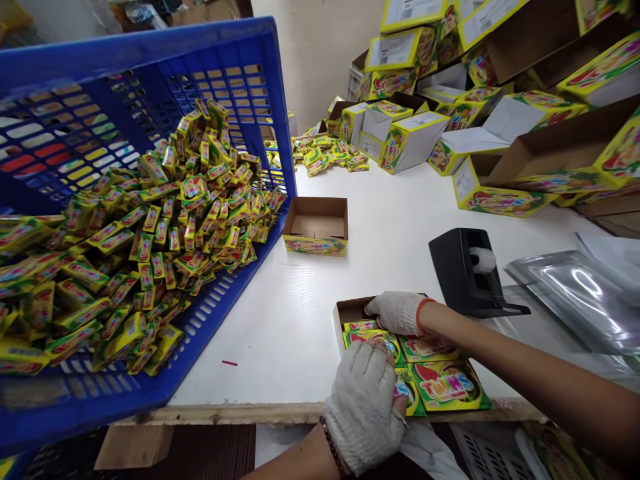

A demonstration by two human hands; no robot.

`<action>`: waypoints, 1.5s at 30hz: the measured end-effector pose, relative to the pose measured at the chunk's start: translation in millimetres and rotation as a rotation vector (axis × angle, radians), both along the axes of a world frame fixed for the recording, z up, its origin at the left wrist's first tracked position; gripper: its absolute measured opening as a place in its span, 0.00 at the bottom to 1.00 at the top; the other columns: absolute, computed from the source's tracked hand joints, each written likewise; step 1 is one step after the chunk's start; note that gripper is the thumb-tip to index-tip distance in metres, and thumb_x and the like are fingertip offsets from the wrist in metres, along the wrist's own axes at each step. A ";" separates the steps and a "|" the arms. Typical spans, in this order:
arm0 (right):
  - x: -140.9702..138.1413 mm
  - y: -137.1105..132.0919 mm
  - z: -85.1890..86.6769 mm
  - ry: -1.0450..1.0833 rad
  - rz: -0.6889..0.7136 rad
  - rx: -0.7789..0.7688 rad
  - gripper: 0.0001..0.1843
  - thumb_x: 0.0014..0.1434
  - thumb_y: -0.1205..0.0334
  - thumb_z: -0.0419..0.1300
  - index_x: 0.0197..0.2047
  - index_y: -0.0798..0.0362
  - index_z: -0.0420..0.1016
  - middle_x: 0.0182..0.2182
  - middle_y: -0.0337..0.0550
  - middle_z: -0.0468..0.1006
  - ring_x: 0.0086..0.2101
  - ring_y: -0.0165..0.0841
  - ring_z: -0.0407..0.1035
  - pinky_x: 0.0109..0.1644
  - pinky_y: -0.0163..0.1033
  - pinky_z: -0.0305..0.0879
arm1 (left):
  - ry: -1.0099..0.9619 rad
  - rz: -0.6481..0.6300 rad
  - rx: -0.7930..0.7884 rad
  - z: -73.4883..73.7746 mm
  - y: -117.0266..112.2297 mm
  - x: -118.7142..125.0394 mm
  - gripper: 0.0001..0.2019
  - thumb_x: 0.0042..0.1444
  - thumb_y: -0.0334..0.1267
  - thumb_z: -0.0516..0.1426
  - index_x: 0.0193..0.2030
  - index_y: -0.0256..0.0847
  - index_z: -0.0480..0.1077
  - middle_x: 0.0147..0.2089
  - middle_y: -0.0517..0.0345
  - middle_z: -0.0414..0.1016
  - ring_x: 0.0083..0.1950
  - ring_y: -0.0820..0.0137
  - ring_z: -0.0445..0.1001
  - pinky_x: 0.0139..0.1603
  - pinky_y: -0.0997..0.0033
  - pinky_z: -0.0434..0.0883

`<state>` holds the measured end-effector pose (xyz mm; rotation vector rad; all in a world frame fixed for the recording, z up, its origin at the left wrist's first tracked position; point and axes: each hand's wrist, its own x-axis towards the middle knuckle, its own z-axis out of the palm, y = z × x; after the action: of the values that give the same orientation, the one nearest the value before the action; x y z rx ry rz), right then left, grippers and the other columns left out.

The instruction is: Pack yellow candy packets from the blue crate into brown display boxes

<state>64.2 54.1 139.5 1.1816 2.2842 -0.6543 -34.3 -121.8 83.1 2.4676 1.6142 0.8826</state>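
In front of me, an open cardboard display box (342,339) holds small yellow-green packs labelled "Twins" (360,325). Its printed flap (445,385) lies toward the table's near edge. My left hand (367,403), in a white knit glove with bare fingertips, is closed over the near left part of the box. Its fingers curl down and the thumb is bent beside a printed surface. My right hand (397,312), gloved too, reaches into the far end of the box with its fingers bent together beside the packs. Whatever either hand grips is hidden beneath it.
A blue crate (200,333), tilted at left, is heaped with small packs (165,233). Another open box (316,247) stands beside it. A black tape dispenser (460,273) and clear plastic sheets (565,293) lie at right. Behind are loose packs (325,157) and piled boxes (415,140).
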 end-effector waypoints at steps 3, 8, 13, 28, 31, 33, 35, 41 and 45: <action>3.4 -2.8 -4.3 0.028 -0.053 -0.002 0.17 0.59 0.63 0.56 0.46 0.53 0.83 0.42 0.58 0.83 0.42 0.49 0.78 0.44 0.48 0.68 | 0.019 0.004 0.009 1.7 -0.3 0.2 0.22 0.62 0.45 0.53 0.56 0.30 0.71 0.57 0.43 0.76 0.59 0.54 0.73 0.65 0.50 0.69; 14.0 -10.6 -11.3 0.182 -0.150 -0.036 0.21 0.59 0.60 0.57 0.54 0.50 0.78 0.50 0.46 0.82 0.47 0.38 0.76 0.48 0.36 0.67 | 0.054 -0.007 0.015 2.6 -1.0 0.5 0.22 0.62 0.45 0.53 0.56 0.31 0.71 0.58 0.42 0.75 0.59 0.54 0.72 0.64 0.49 0.68; 23.3 -18.8 -15.4 0.158 -0.259 0.038 0.19 0.62 0.58 0.53 0.50 0.53 0.78 0.46 0.51 0.82 0.45 0.43 0.75 0.44 0.40 0.65 | 0.026 0.015 0.063 4.0 0.1 0.8 0.21 0.63 0.45 0.52 0.55 0.31 0.71 0.57 0.43 0.76 0.60 0.56 0.72 0.63 0.51 0.69; -13.1 -1.2 -7.7 -0.109 -0.202 0.006 0.18 0.65 0.57 0.55 0.47 0.55 0.83 0.44 0.56 0.84 0.43 0.45 0.79 0.45 0.44 0.72 | -0.002 -0.017 0.034 1.0 1.1 0.5 0.21 0.61 0.45 0.54 0.53 0.32 0.72 0.55 0.42 0.76 0.57 0.54 0.73 0.65 0.48 0.68; -20.2 -10.2 0.7 -0.182 -0.170 0.109 0.17 0.61 0.63 0.57 0.47 0.63 0.82 0.43 0.70 0.81 0.47 0.57 0.76 0.46 0.58 0.71 | 0.004 -0.021 0.046 2.7 1.5 0.0 0.21 0.61 0.46 0.54 0.53 0.31 0.73 0.56 0.41 0.76 0.58 0.53 0.73 0.64 0.48 0.69; -26.1 -16.7 5.0 -0.178 -0.121 0.140 0.16 0.60 0.67 0.58 0.46 0.65 0.81 0.42 0.74 0.81 0.48 0.60 0.75 0.45 0.62 0.69 | 0.011 -0.019 0.044 3.5 1.6 -0.2 0.22 0.61 0.46 0.54 0.54 0.30 0.72 0.56 0.41 0.76 0.59 0.53 0.72 0.65 0.49 0.69; -32.2 -20.7 6.4 -0.136 -0.063 0.133 0.15 0.60 0.67 0.57 0.47 0.62 0.81 0.41 0.71 0.81 0.46 0.59 0.76 0.44 0.62 0.69 | 0.012 -0.016 0.037 4.0 1.8 -0.3 0.22 0.61 0.46 0.54 0.54 0.30 0.73 0.55 0.42 0.77 0.58 0.53 0.73 0.64 0.49 0.69; -32.0 -11.5 -2.2 0.086 0.115 -0.062 0.14 0.57 0.68 0.59 0.45 0.48 0.81 0.39 0.44 0.84 0.38 0.36 0.77 0.43 0.37 0.68 | 0.006 -0.019 0.006 3.7 1.2 -1.0 0.21 0.63 0.47 0.53 0.53 0.32 0.73 0.55 0.42 0.77 0.57 0.53 0.74 0.64 0.48 0.69; -13.3 -3.3 -7.5 0.188 0.147 -0.132 0.13 0.57 0.66 0.58 0.44 0.48 0.82 0.38 0.39 0.83 0.36 0.35 0.75 0.41 0.35 0.66 | -0.002 -0.019 0.017 1.1 -0.2 0.0 0.21 0.62 0.47 0.53 0.52 0.32 0.73 0.56 0.42 0.76 0.58 0.53 0.73 0.65 0.49 0.68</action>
<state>50.9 50.8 132.0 0.9153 2.4119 -0.8773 -34.3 -122.0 84.2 2.4873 1.5871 0.8999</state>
